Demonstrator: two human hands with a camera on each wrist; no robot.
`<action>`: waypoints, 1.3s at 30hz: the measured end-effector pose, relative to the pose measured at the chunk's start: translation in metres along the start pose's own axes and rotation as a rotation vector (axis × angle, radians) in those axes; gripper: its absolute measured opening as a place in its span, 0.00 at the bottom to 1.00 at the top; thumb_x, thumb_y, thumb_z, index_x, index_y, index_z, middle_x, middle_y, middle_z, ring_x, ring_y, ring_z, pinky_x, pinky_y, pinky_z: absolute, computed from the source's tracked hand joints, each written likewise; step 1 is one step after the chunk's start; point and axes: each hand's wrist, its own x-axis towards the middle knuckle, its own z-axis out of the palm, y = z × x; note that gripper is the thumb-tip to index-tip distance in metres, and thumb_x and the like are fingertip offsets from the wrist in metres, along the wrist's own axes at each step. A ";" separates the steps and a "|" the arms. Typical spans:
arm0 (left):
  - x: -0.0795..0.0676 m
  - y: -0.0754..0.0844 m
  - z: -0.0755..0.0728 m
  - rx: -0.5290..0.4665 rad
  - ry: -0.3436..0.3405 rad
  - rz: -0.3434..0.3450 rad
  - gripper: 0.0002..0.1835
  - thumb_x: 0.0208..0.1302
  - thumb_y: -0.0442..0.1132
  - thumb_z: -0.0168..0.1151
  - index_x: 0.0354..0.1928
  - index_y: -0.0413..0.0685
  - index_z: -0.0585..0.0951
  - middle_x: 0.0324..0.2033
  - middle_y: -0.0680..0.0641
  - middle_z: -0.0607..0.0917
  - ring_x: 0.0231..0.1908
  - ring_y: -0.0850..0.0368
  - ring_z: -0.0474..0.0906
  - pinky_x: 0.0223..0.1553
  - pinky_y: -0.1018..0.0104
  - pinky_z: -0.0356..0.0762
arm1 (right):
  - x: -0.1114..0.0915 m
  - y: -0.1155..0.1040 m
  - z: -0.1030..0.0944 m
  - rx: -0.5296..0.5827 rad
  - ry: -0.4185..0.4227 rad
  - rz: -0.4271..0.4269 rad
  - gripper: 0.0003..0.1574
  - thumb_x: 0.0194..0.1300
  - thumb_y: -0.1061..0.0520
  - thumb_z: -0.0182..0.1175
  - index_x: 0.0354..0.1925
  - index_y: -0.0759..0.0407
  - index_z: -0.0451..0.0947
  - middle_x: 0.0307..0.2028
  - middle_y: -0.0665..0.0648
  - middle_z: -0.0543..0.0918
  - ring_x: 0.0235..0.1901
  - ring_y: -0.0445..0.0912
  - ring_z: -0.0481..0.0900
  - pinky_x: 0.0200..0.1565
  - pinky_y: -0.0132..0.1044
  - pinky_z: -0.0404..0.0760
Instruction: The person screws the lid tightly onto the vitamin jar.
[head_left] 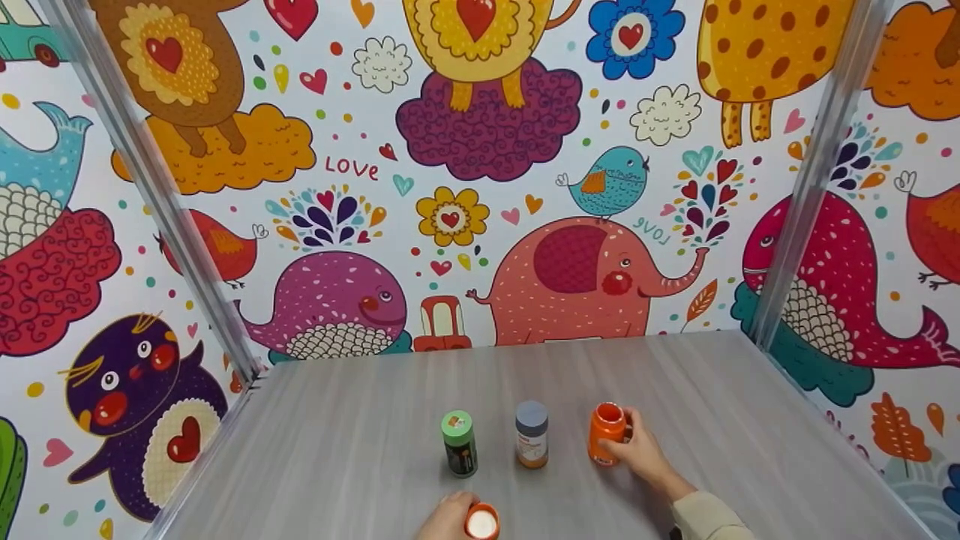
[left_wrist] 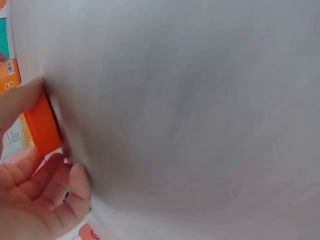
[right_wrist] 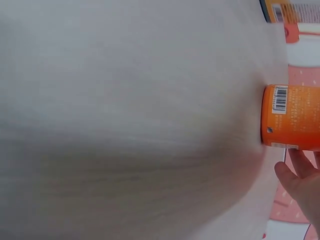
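Note:
An orange jar (head_left: 604, 442) stands upright at the right of the table, its mouth uncovered. My right hand (head_left: 643, 450) is at its right side, thumb across the front and fingers behind, gripping it. The right wrist view shows the orange jar (right_wrist: 292, 117) with a barcode and the right hand (right_wrist: 305, 187) against its side. Near the front edge my left hand (head_left: 448, 517) holds an orange lid (head_left: 482, 520), its white inside facing up. Seen from the left wrist, the hand (left_wrist: 40, 195) has the lid (left_wrist: 42, 127) between thumb and fingers, close to the tabletop.
Left of the orange jar stands a jar with a grey-blue lid (head_left: 532, 435). Farther left is a dark jar with a green lid (head_left: 460, 444). The grey table (head_left: 360, 435) meets cartoon-printed walls (head_left: 465, 172) with metal corner posts (head_left: 814, 157).

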 end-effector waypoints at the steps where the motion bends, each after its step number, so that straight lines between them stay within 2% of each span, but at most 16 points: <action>1: 0.000 0.000 0.000 0.004 0.003 -0.005 0.24 0.36 0.48 0.67 0.35 0.42 0.73 0.28 0.50 0.73 0.31 0.53 0.68 0.36 0.55 0.66 | -0.002 -0.001 0.001 0.000 -0.016 -0.005 0.37 0.43 0.58 0.63 0.50 0.63 0.56 0.42 0.60 0.69 0.41 0.50 0.69 0.42 0.40 0.69; 7: 0.002 0.006 0.000 0.018 0.015 -0.056 0.22 0.38 0.43 0.67 0.36 0.41 0.71 0.28 0.48 0.74 0.32 0.50 0.70 0.36 0.53 0.67 | -0.011 -0.009 0.013 -0.023 -0.120 0.002 0.39 0.44 0.54 0.63 0.51 0.64 0.54 0.43 0.61 0.69 0.41 0.49 0.67 0.41 0.40 0.68; 12: 0.002 0.010 0.000 0.008 0.033 -0.099 0.24 0.37 0.40 0.67 0.38 0.41 0.70 0.30 0.47 0.74 0.33 0.50 0.70 0.37 0.51 0.67 | -0.021 -0.016 0.025 -0.060 -0.208 0.051 0.43 0.45 0.49 0.61 0.53 0.64 0.52 0.46 0.60 0.67 0.41 0.47 0.67 0.42 0.42 0.68; 18: 0.001 0.011 0.003 -0.024 0.080 -0.094 0.27 0.36 0.42 0.68 0.40 0.42 0.69 0.33 0.48 0.74 0.34 0.52 0.70 0.38 0.52 0.67 | -0.030 -0.023 0.035 0.005 -0.348 0.054 0.43 0.45 0.49 0.61 0.53 0.64 0.51 0.48 0.60 0.66 0.44 0.49 0.66 0.46 0.46 0.66; 21: 0.000 0.011 0.003 -0.061 0.108 -0.076 0.27 0.35 0.43 0.68 0.41 0.42 0.69 0.33 0.48 0.73 0.34 0.52 0.70 0.37 0.52 0.67 | -0.032 -0.024 0.039 0.043 -0.391 0.055 0.43 0.45 0.50 0.62 0.53 0.63 0.51 0.48 0.60 0.66 0.44 0.50 0.66 0.46 0.46 0.66; 23: 0.000 0.011 0.003 -0.090 0.129 -0.056 0.27 0.35 0.42 0.67 0.40 0.43 0.69 0.33 0.47 0.72 0.34 0.52 0.69 0.36 0.52 0.67 | -0.033 -0.025 0.041 0.050 -0.404 0.063 0.44 0.45 0.49 0.62 0.54 0.64 0.51 0.49 0.60 0.66 0.44 0.49 0.66 0.46 0.46 0.66; 28: -0.002 0.013 0.004 -0.083 0.189 0.014 0.27 0.35 0.42 0.67 0.40 0.44 0.68 0.32 0.48 0.70 0.32 0.54 0.69 0.34 0.55 0.67 | -0.034 -0.024 0.042 0.061 -0.413 0.053 0.43 0.45 0.49 0.62 0.53 0.65 0.52 0.49 0.61 0.66 0.45 0.50 0.67 0.47 0.47 0.66; 35: 0.001 0.020 0.004 -0.111 0.218 -0.020 0.27 0.34 0.43 0.68 0.39 0.46 0.68 0.32 0.49 0.70 0.33 0.55 0.68 0.35 0.55 0.68 | -0.035 -0.024 0.042 -0.009 -0.411 -0.032 0.42 0.44 0.47 0.62 0.52 0.65 0.58 0.45 0.59 0.69 0.41 0.50 0.68 0.43 0.46 0.68; 39: 0.001 0.027 0.002 -0.114 0.246 -0.018 0.28 0.33 0.45 0.68 0.40 0.46 0.68 0.33 0.50 0.70 0.34 0.55 0.68 0.36 0.55 0.67 | -0.037 -0.027 0.045 -0.029 -0.406 -0.024 0.42 0.44 0.46 0.62 0.53 0.64 0.59 0.43 0.57 0.69 0.40 0.50 0.67 0.42 0.45 0.68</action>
